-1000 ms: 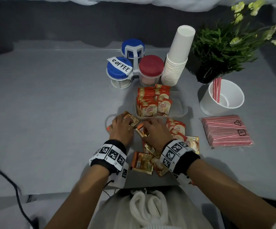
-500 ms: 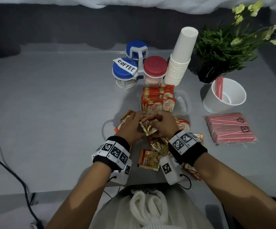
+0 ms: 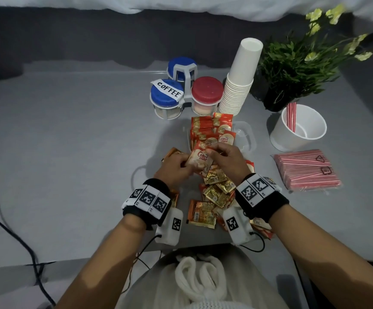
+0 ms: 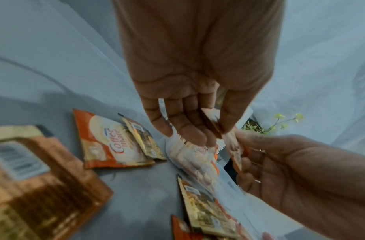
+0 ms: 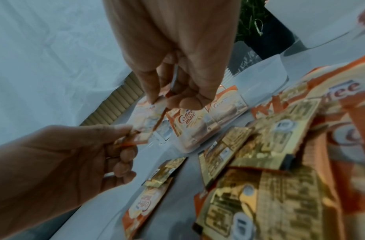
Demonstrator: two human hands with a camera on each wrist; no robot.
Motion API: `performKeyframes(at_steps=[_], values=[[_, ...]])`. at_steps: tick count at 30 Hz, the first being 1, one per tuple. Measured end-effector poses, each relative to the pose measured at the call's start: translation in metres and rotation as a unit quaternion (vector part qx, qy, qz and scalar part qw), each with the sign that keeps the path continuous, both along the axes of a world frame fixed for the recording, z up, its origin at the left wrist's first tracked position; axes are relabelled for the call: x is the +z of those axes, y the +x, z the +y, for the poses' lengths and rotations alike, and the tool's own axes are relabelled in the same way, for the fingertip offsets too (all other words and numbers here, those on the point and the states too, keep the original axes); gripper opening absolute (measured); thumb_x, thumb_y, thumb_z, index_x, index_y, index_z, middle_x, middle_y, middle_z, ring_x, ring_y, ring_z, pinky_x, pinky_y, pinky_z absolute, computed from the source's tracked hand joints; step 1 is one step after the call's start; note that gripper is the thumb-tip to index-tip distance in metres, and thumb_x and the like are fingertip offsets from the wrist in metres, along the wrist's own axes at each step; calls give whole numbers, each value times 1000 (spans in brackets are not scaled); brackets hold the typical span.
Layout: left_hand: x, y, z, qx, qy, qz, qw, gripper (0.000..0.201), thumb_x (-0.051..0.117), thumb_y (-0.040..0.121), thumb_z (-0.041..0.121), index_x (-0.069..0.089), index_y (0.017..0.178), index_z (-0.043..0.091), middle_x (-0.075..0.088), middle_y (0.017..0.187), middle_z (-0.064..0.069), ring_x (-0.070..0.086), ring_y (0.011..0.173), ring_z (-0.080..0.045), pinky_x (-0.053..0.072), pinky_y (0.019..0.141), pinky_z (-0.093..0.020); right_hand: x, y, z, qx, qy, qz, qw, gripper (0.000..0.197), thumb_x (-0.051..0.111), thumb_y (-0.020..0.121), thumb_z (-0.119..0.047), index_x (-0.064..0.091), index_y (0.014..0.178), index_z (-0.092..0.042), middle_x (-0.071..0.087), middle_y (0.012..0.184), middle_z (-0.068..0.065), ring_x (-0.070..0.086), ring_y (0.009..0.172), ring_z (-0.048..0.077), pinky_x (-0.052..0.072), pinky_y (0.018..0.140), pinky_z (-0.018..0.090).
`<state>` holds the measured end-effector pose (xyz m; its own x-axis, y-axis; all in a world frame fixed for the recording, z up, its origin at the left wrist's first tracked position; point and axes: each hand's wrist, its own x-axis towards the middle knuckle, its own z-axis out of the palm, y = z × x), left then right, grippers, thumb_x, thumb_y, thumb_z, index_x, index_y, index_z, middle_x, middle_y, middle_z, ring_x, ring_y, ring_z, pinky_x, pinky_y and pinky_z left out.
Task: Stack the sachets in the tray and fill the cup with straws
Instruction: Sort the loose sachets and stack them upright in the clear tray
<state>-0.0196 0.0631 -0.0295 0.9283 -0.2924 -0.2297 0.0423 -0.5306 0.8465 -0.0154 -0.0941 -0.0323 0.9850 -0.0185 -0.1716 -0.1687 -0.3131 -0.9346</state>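
Head view, near to far, placed against the clear plastic tray [image 3: 249, 139]. We list gold and orange loose sachets [image 3: 214, 188] scattered on the grey table [image 3: 80, 152] nearest us, short of the tray. Just before the tray, our left hand [image 3: 174, 169] and right hand [image 3: 225, 158] both pinch one orange-and-cream Coffee-mate sachet [image 3: 200, 158], fingers curled on its edges. Stacked sachets [image 3: 212, 130] stand inside the tray. Right of the tray: a wrapped pack of red-striped straws [image 3: 306, 171] and a white paper cup [image 3: 292, 139] holding a few straws.
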Motion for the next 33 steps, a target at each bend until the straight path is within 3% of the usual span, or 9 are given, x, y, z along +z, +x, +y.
performKeyframes(at_steps=[3,7,9,15,17,20,24,30,33], values=[[-3,1,-2,45,-56,49,996,20,57,88,9,64,103,-4,54,72,5,55,54,0,43,56,-11,-4,0,-4,5,-29,-8,1000,15,60,86,-6,59,75,-16,58,73,-2,57,65,11,47,62,24],[-5,4,-3,125,-115,69,983,4,61,82,1,59,82,4,57,94,-22,56,66,-16,47,54,-12,-2,-3,-5,16,2,20,1000,23,59,86,-2,54,71,-18,57,69,4,57,45,-2,44,45,10],[-6,4,-3,122,-144,85,978,13,63,81,0,57,74,8,55,102,-28,57,67,-18,50,53,-12,-1,-2,-7,21,-2,13,1000,15,60,86,-2,57,75,-12,58,71,9,56,44,-2,44,44,9],[-1,2,-7,96,-174,128,972,23,62,83,-1,58,106,0,57,88,-4,59,72,-13,54,58,-17,9,8,-8,66,-35,-1,997,15,58,84,3,65,98,3,63,84,7,62,60,-3,53,63,16],[-4,2,-7,115,-158,118,974,21,63,82,1,58,102,6,60,97,-11,60,79,-18,55,62,-21,5,9,-9,62,-103,-11,993,16,57,84,3,66,98,1,66,94,12,66,81,9,51,73,20],[-9,2,-4,153,-125,108,974,26,64,81,4,57,106,5,61,108,-19,61,90,-25,55,69,-30,-5,7,-15,160,-301,-7,940,21,56,84,-4,69,101,-5,66,106,9,59,99,21,39,79,19],[-13,1,0,185,-124,108,969,31,61,83,2,56,113,5,63,101,-13,61,90,-26,54,81,-41,-17,-1,-19,301,-406,16,863,38,58,79,-8,60,117,-6,59,123,11,53,114,27,45,94,33],[-15,2,-4,202,-140,113,963,33,58,84,0,55,117,3,61,100,-10,59,89,-23,52,73,-27,-19,-3,-16,352,-446,50,821,48,61,79,-13,48,125,-7,46,134,10,44,122,29,45,97,42],[-16,2,-7,207,-144,108,962,34,57,86,0,53,120,2,61,103,-11,59,92,-22,52,74,-28,-22,-5,-17,321,-429,28,844,38,47,85,-6,52,123,-6,48,132,14,49,118,33,46,95,40]])
